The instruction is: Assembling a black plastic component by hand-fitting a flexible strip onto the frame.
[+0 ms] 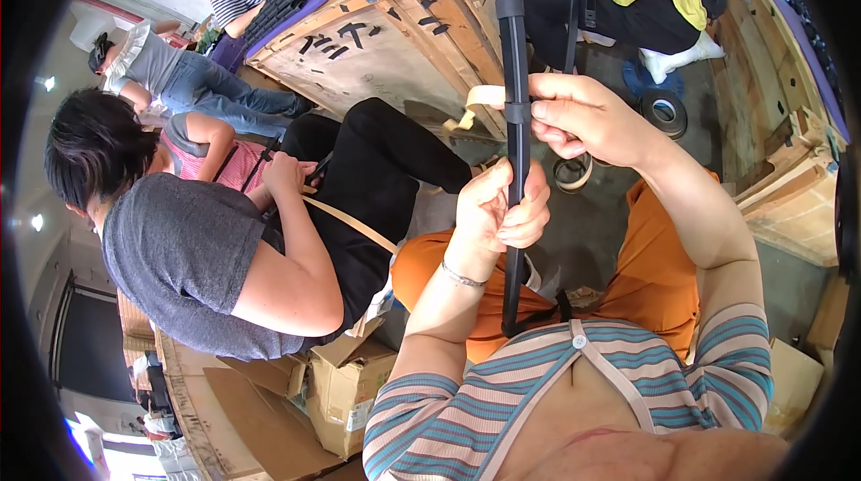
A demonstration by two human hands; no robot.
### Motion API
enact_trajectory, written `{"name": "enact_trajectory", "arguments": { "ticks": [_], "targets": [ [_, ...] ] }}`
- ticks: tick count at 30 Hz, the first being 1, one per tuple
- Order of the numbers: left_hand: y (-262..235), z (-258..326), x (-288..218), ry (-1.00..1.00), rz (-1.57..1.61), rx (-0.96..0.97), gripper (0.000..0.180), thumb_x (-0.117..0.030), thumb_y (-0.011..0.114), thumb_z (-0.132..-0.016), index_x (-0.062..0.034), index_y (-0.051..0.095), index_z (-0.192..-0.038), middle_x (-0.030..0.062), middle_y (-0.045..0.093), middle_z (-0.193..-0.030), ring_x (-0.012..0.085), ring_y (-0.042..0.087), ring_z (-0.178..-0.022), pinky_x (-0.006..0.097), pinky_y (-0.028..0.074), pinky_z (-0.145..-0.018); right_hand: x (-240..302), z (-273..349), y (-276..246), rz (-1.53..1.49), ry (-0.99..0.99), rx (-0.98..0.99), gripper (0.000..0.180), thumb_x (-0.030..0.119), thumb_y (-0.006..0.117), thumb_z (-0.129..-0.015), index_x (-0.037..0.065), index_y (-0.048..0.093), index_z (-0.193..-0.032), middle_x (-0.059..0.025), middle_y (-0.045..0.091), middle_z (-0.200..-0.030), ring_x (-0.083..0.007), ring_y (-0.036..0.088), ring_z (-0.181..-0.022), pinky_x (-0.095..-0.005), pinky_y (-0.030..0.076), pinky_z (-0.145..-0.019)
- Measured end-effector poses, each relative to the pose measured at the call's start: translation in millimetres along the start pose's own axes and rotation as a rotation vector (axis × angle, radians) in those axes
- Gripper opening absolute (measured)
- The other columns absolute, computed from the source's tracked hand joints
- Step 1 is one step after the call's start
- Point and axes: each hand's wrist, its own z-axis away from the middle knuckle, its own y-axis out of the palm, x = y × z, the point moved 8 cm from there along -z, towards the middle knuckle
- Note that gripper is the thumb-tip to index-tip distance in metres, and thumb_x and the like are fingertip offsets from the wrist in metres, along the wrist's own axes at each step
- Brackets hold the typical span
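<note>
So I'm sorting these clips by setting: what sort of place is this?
Probably a workshop or small factory floor. Wooden crates stand around, cardboard boxes sit on the floor, and several seated people work on long black strips, with tape rolls on the concrete.

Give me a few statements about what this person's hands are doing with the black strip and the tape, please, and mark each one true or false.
1. The left hand grips the long black strip below the right hand. True.
2. The right hand rests on the orange trousers. False: it is raised, at the strip, by a band of tape.
3. The tape at the strip is bright blue. False: it is beige.
4. A tape roll lies on the floor beyond the right hand. True.
5. The co-worker in the grey shirt sits to the person's right. False: that co-worker sits to the left.
</note>
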Motion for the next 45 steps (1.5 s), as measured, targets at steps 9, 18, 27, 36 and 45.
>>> {"name": "enact_trajectory", "arguments": {
  "ticks": [9,18,27,36,45],
  "targets": [
    [-13.7,0.4,7.7,-0.058,-0.172,-0.141,0.041,-0.042,0.039,-0.089,-0.003,0.047,-0.078,0.0,0.035,-0.05,0.0081,0.029,-0.035,0.021,0.021,-0.031,-5.3,5.7,-10.4,0.246,0.026,-0.186,0.032,0.015,0.046,-0.091,0.001,0.049,-0.119,0.0084,0.036,-0.061,0.0001,0.029,-0.048,-0.0158,0.022,-0.042],
    [-24.0,4.1,21.9,-0.078,-0.072,-0.072,0.045,-0.043,0.038,-0.09,-0.0004,0.052,-0.092,0.0062,0.043,-0.059,0.0141,0.041,-0.044,0.024,0.03,-0.038,-16.7,15.0,-34.4,0.194,0.004,-0.25,0.034,0.014,0.042,-0.092,-0.004,0.043,-0.121,0.007,0.033,-0.065,0.0008,0.028,-0.052,-0.0134,0.021,-0.042],
    [-37.1,20.4,40.1,-0.124,-0.253,-0.134,0.041,-0.036,0.036,-0.092,0.0011,0.053,-0.085,0.0019,0.041,-0.054,0.0095,0.036,-0.041,0.023,0.029,-0.037,17.0,33.4,-106.4,0.201,-0.175,-0.519,0.043,0.015,0.042,-0.093,-0.004,0.035,-0.131,0.0032,0.039,-0.073,-0.0012,0.028,-0.054,-0.0132,0.023,-0.041],
    [-15.5,11.0,6.1,0.128,-0.619,-0.304,0.033,-0.026,0.042,-0.091,0.0009,0.055,-0.076,0.0018,0.043,-0.05,0.007,0.036,-0.038,0.021,0.026,-0.034,13.3,51.9,-129.2,0.36,-0.075,-0.464,0.047,0.018,0.044,-0.093,-0.005,0.032,-0.132,0.0032,0.047,-0.072,0.0002,0.03,-0.051,-0.0131,0.022,-0.041],
    [-38.7,31.0,-32.0,0.35,-0.63,-0.488,0.039,-0.035,0.036,-0.095,0.0009,0.048,-0.085,0.0028,0.04,-0.05,0.0081,0.031,-0.036,0.021,0.025,-0.034,-22.2,11.6,-28.5,0.351,0.185,-0.142,0.014,0.015,0.049,-0.09,0.002,0.049,-0.084,-0.0063,0.06,-0.08,-0.0096,0.06,-0.059,-0.0198,0.045,-0.047]
  ]
}}
